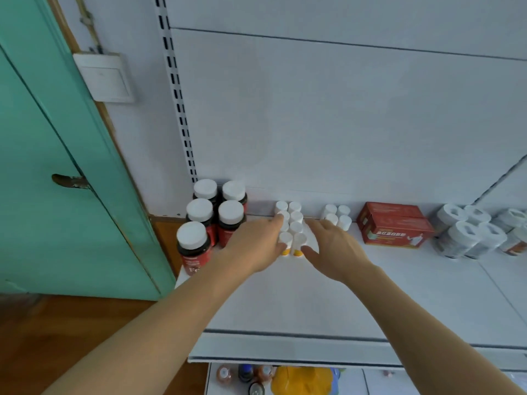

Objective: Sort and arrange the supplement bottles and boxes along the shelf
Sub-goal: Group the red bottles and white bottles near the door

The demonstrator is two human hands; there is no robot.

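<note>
The left hand (256,246) lies flat-fingered against the left flank of a double row of small white-capped plastic bottles with yellow bases (291,229), and the right hand (330,246) presses its spread fingers against the right flank — neither is clenched around a bottle; both bracket the cluster as if squaring it up. The cluster stands on the white metal shelf (313,297), running from mid-depth back to the rear panel.

These little bottles look light and smooth-sided, so they will likely slide easily on the painted shelf but tip if pushed high; pressure low on the bodies, from both sides at once, seems the safest hold.

Just left, touching the left wrist's side, stand five dark bottles with broad white lids and red labels (211,223) — taller, probably heavier, and limiting leftward movement. To the right sit four more small white-capped bottles (338,216), then stacked red cardboard boxes (395,226), then shrink-wrapped white tubs (467,235). A green door (57,166) bounds the far left.
</note>
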